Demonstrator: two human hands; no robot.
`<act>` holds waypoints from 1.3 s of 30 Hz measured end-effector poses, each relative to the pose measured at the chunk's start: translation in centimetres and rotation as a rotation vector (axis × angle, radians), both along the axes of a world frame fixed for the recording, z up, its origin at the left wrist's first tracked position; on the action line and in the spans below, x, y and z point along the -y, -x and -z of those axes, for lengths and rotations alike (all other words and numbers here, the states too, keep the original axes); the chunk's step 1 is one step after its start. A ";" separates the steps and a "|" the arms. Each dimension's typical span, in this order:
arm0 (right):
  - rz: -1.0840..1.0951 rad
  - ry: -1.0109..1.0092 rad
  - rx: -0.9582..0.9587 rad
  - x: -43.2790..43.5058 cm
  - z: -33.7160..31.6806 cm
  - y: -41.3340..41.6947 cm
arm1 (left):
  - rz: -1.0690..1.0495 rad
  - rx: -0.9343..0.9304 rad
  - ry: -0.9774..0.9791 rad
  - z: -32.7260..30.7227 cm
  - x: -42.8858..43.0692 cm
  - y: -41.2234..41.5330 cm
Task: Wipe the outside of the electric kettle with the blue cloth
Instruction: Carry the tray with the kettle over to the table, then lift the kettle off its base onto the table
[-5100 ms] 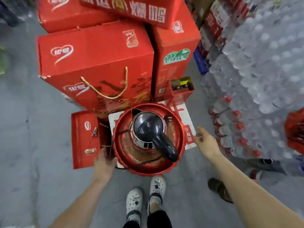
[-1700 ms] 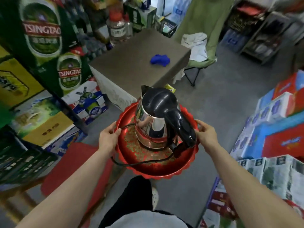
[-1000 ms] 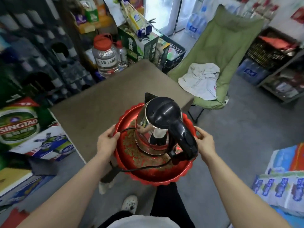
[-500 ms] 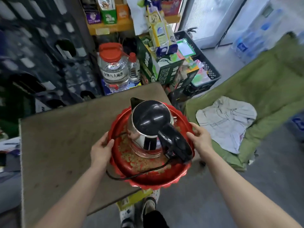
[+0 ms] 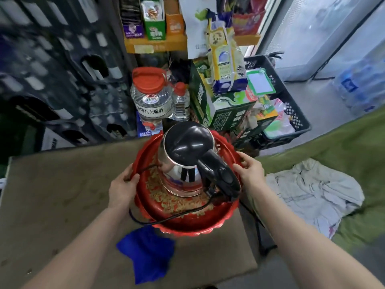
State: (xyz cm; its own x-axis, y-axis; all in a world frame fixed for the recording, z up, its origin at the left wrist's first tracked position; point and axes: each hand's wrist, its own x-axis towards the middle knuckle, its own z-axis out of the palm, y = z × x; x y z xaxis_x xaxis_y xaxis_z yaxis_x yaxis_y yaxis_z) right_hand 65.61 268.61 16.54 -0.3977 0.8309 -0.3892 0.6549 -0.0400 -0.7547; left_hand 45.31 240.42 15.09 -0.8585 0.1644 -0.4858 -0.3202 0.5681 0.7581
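A steel electric kettle with a black lid and black handle stands upright on a round red tray. Its black cord trails over the tray's near rim. My left hand grips the tray's left rim and my right hand grips its right rim. The tray is over the far right part of a brown table; whether it rests on the top I cannot tell. A crumpled blue cloth lies on the table just in front of the tray, between my forearms, untouched.
Behind the table stand a large clear jug with a red cap, a small bottle, green cartons and a black crate. Dark crates rise at the left. A green folding chair with a white garment is at the right.
I have carried the tray with the kettle from the floor by the red boxes to the brown table. It now sits further over the table, and the blue cloth has come into view.
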 end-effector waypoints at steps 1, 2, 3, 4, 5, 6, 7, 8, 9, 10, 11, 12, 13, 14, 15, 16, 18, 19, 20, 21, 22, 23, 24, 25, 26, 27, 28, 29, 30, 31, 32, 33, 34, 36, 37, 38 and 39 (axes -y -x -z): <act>-0.021 0.011 0.002 -1.3 0.6 0.9 | -0.017 -0.001 0.007 0.7 -0.7 0.3; -0.044 0.014 0.010 -2.6 1.4 1.7 | -0.025 0.002 0.022 1.4 -1.2 0.5; -0.061 0.020 0.010 -3.6 2.0 2.5 | -0.031 0.004 0.036 2.1 -1.7 0.7; -0.089 0.022 0.019 -4.5 2.6 3.2 | -0.047 0.016 0.048 2.9 -2.0 0.9; -0.110 0.033 0.025 -5.2 2.9 3.9 | -0.076 0.032 0.045 3.6 -2.2 1.0; -0.129 0.035 0.033 -5.8 3.2 4.5 | -0.105 0.048 0.046 4.1 -2.4 1.0; -0.142 0.034 0.036 -6.3 3.4 5.1 | -0.126 0.058 0.050 4.6 -2.6 1.0; -0.166 0.018 0.046 -6.6 3.6 5.5 | -0.142 0.067 0.065 5.0 -2.8 0.9; -0.188 0.011 0.051 -6.9 4.0 5.8 | -0.157 0.068 0.068 5.3 -2.9 0.7; -0.212 0.006 0.060 -7.1 4.5 5.9 | -0.174 0.067 0.067 5.6 -3.0 0.5; -0.225 0.004 0.069 -7.3 4.9 6.0 | -0.187 0.062 0.061 5.8 -3.1 0.2; -0.231 0.002 0.074 -7.4 5.3 6.1 | -0.196 0.068 0.066 6.0 -3.2 0.0; -0.234 0.004 0.079 -7.5 5.6 6.1 | -0.203 0.079 0.078 6.3 -3.1 -0.1; -0.241 -0.001 0.084 -7.5 5.9 6.1 | -0.206 0.090 0.088 6.6 -3.0 -0.1; -0.247 -0.008 0.091 -7.5 6.0 6.1 | -0.208 0.100 0.098 6.8 -2.8 -0.1; -0.256 -0.011 0.094 -7.4 6.0 6.2 | -0.204 0.115 0.111 7.0 -2.5 -0.1; -0.292 -0.008 0.120 -7.5 5.7 6.3 | -0.179 0.124 0.139 6.5 -2.5 -0.3; -0.326 -0.012 0.142 -7.5 5.3 6.4 | -0.151 0.115 0.160 5.8 -2.8 -0.5; -0.367 -0.036 0.164 -7.4 4.7 6.4 | -0.117 0.096 0.189 4.9 -3.1 -0.8; -0.407 -0.086 0.180 -7.4 4.0 6.4 | -0.088 0.063 0.227 3.9 -3.4 -1.0; -0.431 -0.131 0.169 -7.2 2.9 6.3 | -0.065 0.011 0.244 2.5 -3.8 -1.2; -0.442 -0.152 0.125 -6.8 1.5 6.1 | -0.043 -0.046 0.220 1.0 -4.0 -1.4; -0.442 -0.129 0.042 -6.3 -0.1 5.8 | -0.015 -0.093 0.156 -0.8 -4.5 -1.7; -0.441 -0.060 -0.062 -5.5 -2.0 5.4 | 0.011 -0.120 0.071 -2.6 -5.1 -1.9; -0.447 0.033 -0.157 -4.6 -4.0 4.9 | 0.035 -0.127 -0.008 -4.3 -5.9 -1.9; -0.471 0.126 -0.220 -3.7 -5.9 4.3 | 0.048 -0.117 -0.059 -5.7 -6.8 -1.8; -0.526 0.201 -0.252 -2.8 -7.5 3.6 | 0.049 -0.090 -0.104 -6.9 -7.8 -1.5; -0.600 0.242 -0.248 -1.9 -8.9 3.0 | 0.043 -0.060 -0.156 -7.9 -8.8 -1.3; -0.671 0.247 -0.220 -1.1 -9.9 2.4 | 0.044 -0.037 -0.206 -8.6 -9.6 -1.0; -0.738 0.214 -0.171 -0.3 -10.4 2.1 | 0.042 -0.028 -0.236 -8.9 -10.1 -0.8; -0.785 0.157 -0.119 0.5 -10.6 1.9 | 0.043 -0.024 -0.246 -9.4 -10.5 -0.7; -0.805 0.073 -0.076 1.1 -10.6 1.9 | 0.049 -0.023 -0.242 -9.6 -10.8 -0.7; -0.802 -0.006 -0.062 1.6 -10.6 2.0 | 0.064 -0.016 -0.231 -9.9 -10.8 -0.8; -0.774 -0.106 -0.074 2.2 -11.0 2.5 | 0.083 0.006 -0.215 -10.9 -10.5 -1.2; -0.766 -0.124 -0.087 2.3 -11.3 2.6 | 0.083 0.006 -0.225 -11.4 -10.2 -1.4; -0.767 -0.137 -0.109 2.3 -11.8 2.7 | 0.081 -0.001 -0.241 -12.0 -9.8 -1.7; -0.774 -0.154 -0.131 2.2 -12.3 2.7 | 0.078 -0.016 -0.264 -12.4 -9.2 -1.9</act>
State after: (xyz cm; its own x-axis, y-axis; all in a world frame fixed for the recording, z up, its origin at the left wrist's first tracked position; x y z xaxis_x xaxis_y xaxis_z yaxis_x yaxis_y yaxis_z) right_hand 62.89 266.38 28.89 -0.9180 0.3406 -0.2030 0.3598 0.5006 -0.7874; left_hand 47.19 249.65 27.47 -0.8457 0.3495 -0.4034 -0.2697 0.3724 0.8880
